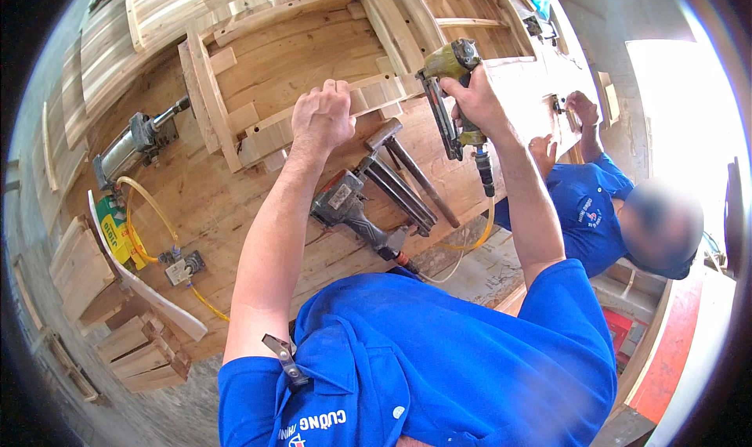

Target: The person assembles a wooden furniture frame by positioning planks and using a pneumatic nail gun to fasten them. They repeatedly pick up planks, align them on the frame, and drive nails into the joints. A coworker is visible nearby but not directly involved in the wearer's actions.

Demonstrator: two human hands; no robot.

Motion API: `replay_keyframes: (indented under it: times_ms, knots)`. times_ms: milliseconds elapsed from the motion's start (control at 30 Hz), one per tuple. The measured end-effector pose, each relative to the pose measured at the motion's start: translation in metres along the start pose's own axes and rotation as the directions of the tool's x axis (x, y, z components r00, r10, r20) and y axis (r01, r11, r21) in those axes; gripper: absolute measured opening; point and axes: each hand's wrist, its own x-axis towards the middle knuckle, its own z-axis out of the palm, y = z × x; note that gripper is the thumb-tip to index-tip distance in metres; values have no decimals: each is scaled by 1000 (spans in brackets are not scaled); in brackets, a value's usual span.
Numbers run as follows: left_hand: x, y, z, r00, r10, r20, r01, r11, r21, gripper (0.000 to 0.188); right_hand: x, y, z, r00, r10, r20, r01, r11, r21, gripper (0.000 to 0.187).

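My right hand (479,102) is wrapped round the handle of a yellow-and-black air nail gun (454,58), held upright by the near right corner of a wooden frame (270,126). The gun's nose is close to the frame's rail; whether they touch I cannot tell. On the near rail lies my left hand (323,116), closed with its fingers curled over the wood. Between my forearms, a second, grey-and-black nail gun (341,199) rests on the wooden bench (235,243). Beside it lies a hammer (419,177), its handle slanting toward me.
An air cylinder (129,151) is fixed at the bench's left, with a yellow hose (145,192) and a hand valve (185,268). Wood pieces (82,271) are stacked at far left. A co-worker in blue (583,204) works at right. Another wooden frame (474,16) lies beyond.
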Motion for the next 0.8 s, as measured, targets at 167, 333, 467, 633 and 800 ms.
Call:
replay_keyframes:
  times_ms: [167, 333, 467, 633, 800]
  knots:
    - [1, -1, 2, 1000, 5, -12, -5, 1000, -5, 51, -4, -5, 7, 999, -34, -31, 33, 998, -46, 43]
    - [-1, -2, 3, 998, 13, -60, -14, 1000, -15, 47, 6, -9, -3, 996, 10, -89, -9, 1000, 12, 40]
    - [-1, -3, 6, 997, 6, -81, -8, 1000, -24, 45, 48, -38, -18, 981, -193, -39, 195, 978, 73, 24]
    - [0, -4, 7, 996, 12, -87, -14, 1000, -26, 45, 145, -85, -7, 984, -178, -18, 178, 984, 9, 29]
    - [1, -2, 3, 997, 16, -78, -17, 1000, -21, 45, 234, -92, 24, 980, -196, 18, 196, 981, -3, 27]
